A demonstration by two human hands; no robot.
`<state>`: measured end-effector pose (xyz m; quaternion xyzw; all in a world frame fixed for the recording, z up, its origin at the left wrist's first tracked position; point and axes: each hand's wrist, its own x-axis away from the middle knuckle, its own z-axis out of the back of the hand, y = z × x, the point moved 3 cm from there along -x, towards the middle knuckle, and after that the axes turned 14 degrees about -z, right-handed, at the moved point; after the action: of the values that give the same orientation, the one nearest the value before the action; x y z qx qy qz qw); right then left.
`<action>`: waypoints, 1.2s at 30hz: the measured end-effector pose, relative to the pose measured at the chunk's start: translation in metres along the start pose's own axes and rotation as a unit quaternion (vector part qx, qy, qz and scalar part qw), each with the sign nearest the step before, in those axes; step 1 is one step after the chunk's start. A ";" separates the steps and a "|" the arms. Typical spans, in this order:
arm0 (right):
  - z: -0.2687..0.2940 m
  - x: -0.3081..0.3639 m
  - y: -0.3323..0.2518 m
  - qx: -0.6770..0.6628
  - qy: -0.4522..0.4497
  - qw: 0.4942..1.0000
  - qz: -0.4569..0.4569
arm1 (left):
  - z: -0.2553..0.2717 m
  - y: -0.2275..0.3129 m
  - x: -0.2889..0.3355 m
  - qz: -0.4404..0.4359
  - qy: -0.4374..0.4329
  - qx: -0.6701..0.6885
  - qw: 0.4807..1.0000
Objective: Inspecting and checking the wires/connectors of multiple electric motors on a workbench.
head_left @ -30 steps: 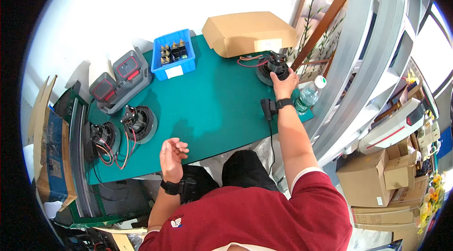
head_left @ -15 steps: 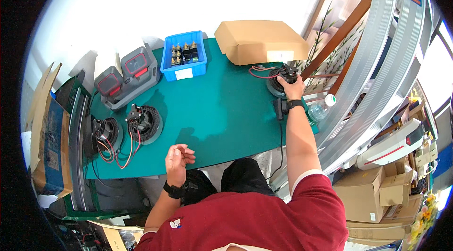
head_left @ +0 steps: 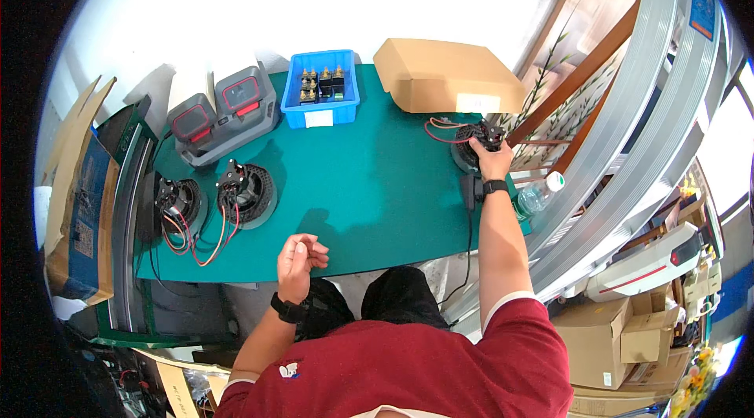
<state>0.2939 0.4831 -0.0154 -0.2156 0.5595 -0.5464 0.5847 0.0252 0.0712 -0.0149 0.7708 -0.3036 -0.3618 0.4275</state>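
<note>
At the right of the table, my right hand (head_left: 492,157) grips the top of a black wheel-like part with wires (head_left: 465,152). Its thumb and fingers close round the dark bracket on top, and thin reddish wires loop out to the left. The part's underside is hidden. My left hand (head_left: 301,262) hovers by the table's near edge with its fingers loosely curled, and nothing shows in it. Two similar black wheel-like parts, one inner (head_left: 250,196) and one outer (head_left: 179,202), sit at the left with red and black leads trailing.
A blue bin (head_left: 320,115) of small brass-tipped black parts stands at the back, beside a grey double charger-like case (head_left: 228,135). Behind my right hand is a brown cardboard box (head_left: 440,72). A clear bottle (head_left: 536,196) and a black adapter (head_left: 471,192) flank my right wrist. Metal rails (head_left: 628,127) rise at right.
The whole view has shifted slightly. My right hand keeps its hold on the wheel-like part, and my left hand stays near the table's front edge.
</note>
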 end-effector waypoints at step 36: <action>0.043 0.276 -0.224 -0.131 -0.273 0.921 0.245 | -0.026 0.026 0.024 -0.055 -0.044 0.174 0.982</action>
<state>0.1812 0.1551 0.0749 -0.2871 0.4804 -0.2280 0.7968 0.0556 0.0520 0.0102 0.8327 -0.3371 -0.3597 0.2523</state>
